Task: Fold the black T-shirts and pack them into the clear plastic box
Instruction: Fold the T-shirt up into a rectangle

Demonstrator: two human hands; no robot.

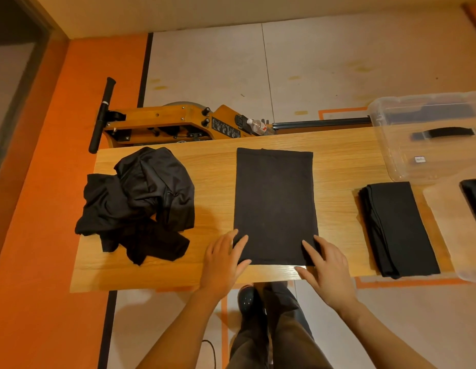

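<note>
Head view, one frame to go on: a half-folded shirt [275,206] lies flat as a tall rectangle mid-frame on the wooden table [213,166]. My left hand [225,258] rests at its lower-left corner, fingers straight and spread, touching the cloth edge, gripping nothing. My right hand [326,265] is at the lower-right corner, fingers also straight, laid on the fabric; I can't tell if the thumb has caught the hem underneath. Nothing is pinched as far as I can see. An unfolded pile [137,203] of black shirts sits centre-left of the frame, well apart from the flat one. One folded shirt [399,230] lies at right, near the clear box [428,137] in the upper right, which has a black handle and looks to have something dark inside, too hazy to call. A lid [455,230] or second clear piece sits at the far right edge. My read: next is folding the near edge up and away. Risks: the near hem lies close to the table's front edge, so a sloppy lift could drag the whole shirt off the table; uneven pull between the two hands would skew the fold; thin slack fabric may let the layers underneath slide and bunch.
</note>
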